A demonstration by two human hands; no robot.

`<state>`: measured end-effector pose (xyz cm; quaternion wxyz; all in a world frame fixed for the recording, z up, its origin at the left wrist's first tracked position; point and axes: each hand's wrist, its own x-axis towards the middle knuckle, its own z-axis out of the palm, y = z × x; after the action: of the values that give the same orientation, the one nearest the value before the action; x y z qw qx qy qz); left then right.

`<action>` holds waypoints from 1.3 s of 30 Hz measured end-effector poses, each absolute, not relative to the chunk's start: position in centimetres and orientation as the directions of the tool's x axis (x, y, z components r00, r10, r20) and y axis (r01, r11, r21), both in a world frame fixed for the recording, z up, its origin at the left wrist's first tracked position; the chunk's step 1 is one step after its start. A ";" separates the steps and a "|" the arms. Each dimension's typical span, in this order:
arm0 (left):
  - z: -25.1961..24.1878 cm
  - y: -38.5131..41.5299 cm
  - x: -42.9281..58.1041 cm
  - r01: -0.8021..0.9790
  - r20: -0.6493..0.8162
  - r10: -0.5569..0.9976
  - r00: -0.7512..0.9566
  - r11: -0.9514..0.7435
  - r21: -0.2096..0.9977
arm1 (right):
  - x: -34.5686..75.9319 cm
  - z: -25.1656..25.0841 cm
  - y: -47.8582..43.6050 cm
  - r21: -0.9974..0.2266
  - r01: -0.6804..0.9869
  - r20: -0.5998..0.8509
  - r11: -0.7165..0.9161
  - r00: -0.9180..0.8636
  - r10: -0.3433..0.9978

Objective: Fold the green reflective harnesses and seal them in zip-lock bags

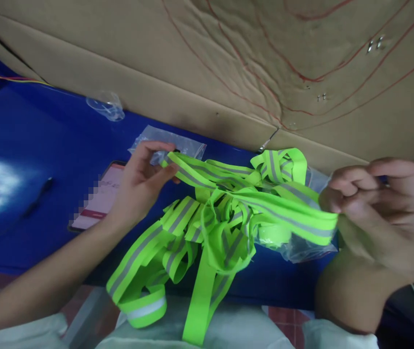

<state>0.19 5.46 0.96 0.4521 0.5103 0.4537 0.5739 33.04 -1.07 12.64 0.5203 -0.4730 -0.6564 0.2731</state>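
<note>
A tangled heap of neon-green reflective strap (228, 218) with a grey stripe lies over the front of the blue table, and several loops hang past its edge. My left hand (146, 177) pinches one stretch of the strap near its end, with a small dark piece at the fingertips. On the other side, my right hand (384, 208) has its fingers closed on a folded loop of the same strap, pulled out to the right. Between both hands the strap runs across the heap. Part of the pile rests on a clear plastic bag (301, 247).
A phone (101, 194) lies left of my left hand. Clear plastic bags (108, 106) sit along the back, by a cardboard panel (192, 72) with red wires. A dark pen-like object (39, 196) lies on the blue table (65, 135) at left.
</note>
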 end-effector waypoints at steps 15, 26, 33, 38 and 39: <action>-0.3 4.0 0.5 0.479 0.593 0.603 0.534 -0.793 0.375 | 36.7 6.5 3.2 -0.166 0.922 -0.188 0.350 -0.378 0.907; 6.4 2.5 10.7 0.272 0.379 0.387 0.841 -0.907 0.322 | 35.9 7.0 3.6 -0.156 0.970 -0.211 0.186 -0.216 0.953; 3.7 6.8 12.7 0.569 0.109 0.576 0.810 -0.817 0.091 | 35.3 8.6 2.2 -0.096 0.986 -0.283 0.135 -0.157 0.946; 1.2 8.6 11.8 0.511 0.310 0.519 0.796 -0.852 0.113 | 34.0 8.1 3.0 -0.111 0.988 -0.312 0.109 -0.139 0.940; 0.7 9.0 12.0 0.483 0.341 0.495 0.799 -0.866 0.124 | 34.1 7.8 3.4 -0.089 0.988 -0.312 0.127 -0.149 0.938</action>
<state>11.97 8.99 0.73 0.0155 0.9484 0.2579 0.1838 34.07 3.37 7.83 -0.0900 -0.6460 -0.7454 0.1376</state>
